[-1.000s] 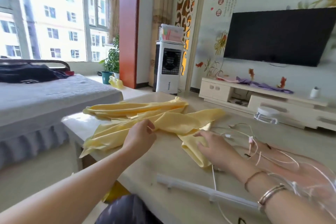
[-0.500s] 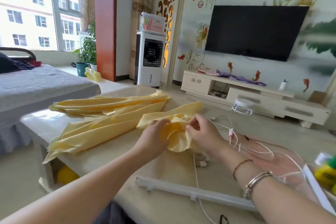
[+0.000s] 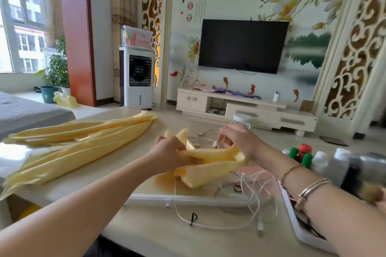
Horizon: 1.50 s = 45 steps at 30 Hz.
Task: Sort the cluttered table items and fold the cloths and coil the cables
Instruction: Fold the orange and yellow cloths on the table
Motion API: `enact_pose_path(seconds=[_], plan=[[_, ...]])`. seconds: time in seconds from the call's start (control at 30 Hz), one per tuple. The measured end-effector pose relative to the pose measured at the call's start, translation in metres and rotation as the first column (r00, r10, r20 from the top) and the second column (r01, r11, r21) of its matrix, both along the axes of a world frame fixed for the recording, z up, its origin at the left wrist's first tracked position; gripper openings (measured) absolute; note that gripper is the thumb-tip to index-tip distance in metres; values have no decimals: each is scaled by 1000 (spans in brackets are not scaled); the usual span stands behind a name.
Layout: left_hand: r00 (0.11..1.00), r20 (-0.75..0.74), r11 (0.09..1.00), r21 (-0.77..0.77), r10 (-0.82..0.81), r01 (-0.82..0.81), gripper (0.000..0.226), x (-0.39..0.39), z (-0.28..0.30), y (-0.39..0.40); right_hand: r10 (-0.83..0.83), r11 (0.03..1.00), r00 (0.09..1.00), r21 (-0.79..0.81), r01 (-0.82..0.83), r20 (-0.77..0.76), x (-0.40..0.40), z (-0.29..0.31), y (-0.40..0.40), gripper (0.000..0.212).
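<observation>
On the tabletop [image 3: 129, 177], my left hand [image 3: 169, 155] and right hand [image 3: 240, 139] grip the yellow cloth [image 3: 208, 165] at centre frame; lifting it risks snagging the white cables [image 3: 248, 185] beneath.

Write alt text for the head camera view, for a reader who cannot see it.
A person's left hand and right hand grip a small yellow cloth and hold it above a pale table. A larger yellow cloth lies bunched to the left, with tangled white cables beneath the hands.

Bare forearms, bracelets [image 3: 313, 188] on right wrist
</observation>
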State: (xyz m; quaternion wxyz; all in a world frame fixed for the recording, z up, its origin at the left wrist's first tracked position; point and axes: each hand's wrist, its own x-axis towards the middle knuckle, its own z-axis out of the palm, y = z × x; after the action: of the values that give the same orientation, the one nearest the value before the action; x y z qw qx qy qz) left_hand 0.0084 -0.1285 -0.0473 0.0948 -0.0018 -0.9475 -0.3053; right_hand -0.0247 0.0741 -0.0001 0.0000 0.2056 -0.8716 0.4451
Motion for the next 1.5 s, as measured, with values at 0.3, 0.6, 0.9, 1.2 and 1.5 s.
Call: enact_pose_path(seconds=[0.3,0.6,0.9,1.2,1.5], plan=[[910,314,931,-156,-269,329,38,7,-22,23,64,362,998,932,-19,-4,20,-19,36,35],[962,-132,801,-586,-241,120,29,6,-5,2,112,598,991,802,-12,-69,22,-11,41,15],[952,-298,746,-648,-65,-152,32,14,1,-28,17,792,994,608,54,-110,25,-5,52,22],[948,-104,751,-586,302,-304,19,3,17,-59,-247,669,963,700,251,-109,-5,-11,40,17],[927,-173,780,603,333,-168,31,-62,86,-28,-126,833,978,-517,195,167,-64,58,-9,32]])
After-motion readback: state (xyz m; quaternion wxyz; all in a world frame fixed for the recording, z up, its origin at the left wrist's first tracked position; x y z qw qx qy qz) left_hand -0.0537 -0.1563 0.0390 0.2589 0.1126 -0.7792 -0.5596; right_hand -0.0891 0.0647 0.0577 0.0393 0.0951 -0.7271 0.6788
